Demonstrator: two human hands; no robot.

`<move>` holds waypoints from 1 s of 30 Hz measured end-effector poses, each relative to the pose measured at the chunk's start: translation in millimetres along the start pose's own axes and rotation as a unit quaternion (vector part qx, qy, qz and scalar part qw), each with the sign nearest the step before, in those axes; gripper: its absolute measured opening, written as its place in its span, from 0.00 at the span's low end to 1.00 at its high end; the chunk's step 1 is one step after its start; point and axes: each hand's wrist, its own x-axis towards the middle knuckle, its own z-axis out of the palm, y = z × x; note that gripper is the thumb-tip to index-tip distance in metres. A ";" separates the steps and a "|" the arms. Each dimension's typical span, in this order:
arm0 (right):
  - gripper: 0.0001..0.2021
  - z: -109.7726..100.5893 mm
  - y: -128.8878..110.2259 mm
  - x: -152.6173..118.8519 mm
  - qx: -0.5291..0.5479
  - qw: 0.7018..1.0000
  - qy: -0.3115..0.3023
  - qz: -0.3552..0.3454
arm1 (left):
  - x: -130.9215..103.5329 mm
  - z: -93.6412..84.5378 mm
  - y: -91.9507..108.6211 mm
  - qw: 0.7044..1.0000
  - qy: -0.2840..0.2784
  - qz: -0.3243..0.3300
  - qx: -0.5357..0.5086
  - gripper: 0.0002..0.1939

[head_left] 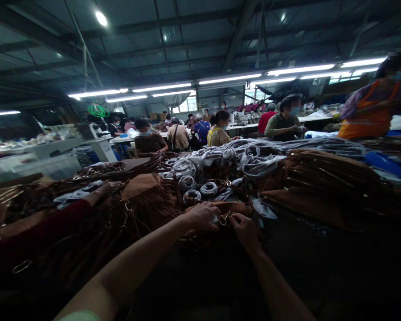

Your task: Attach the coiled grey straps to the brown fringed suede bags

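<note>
In the head view, a gold-coloured snap hook (224, 219) sits between my two hands, in front of a brown bag (232, 207). My right hand (246, 231) is closed, thumb and forefinger pinching at the right end of the hook. From the left, my left hand (200, 217) curls its fingers beside the hook, and a bit of pale wrapping (214, 219) shows at the fingertips. What the left fingers hold is partly hidden. Just behind lie straps rolled in pale wrapping (209, 189).
A brown fringed bag (142, 187) lies left of my hands, near a co-worker's hand (103, 191) and dark red sleeve (50, 227). Brown pieces with metal edging (321, 174) are stacked at right. Wrapped straps (254, 158) heap behind. Several people sit farther back; one in an orange apron (366, 120) stands right.
</note>
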 end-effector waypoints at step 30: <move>0.14 -4.3 -13.3 24.7 -0.044 0.995 -0.069 0.057 | 23.7 41.9 19.1 0.974 0.225 -0.007 -0.017 0.15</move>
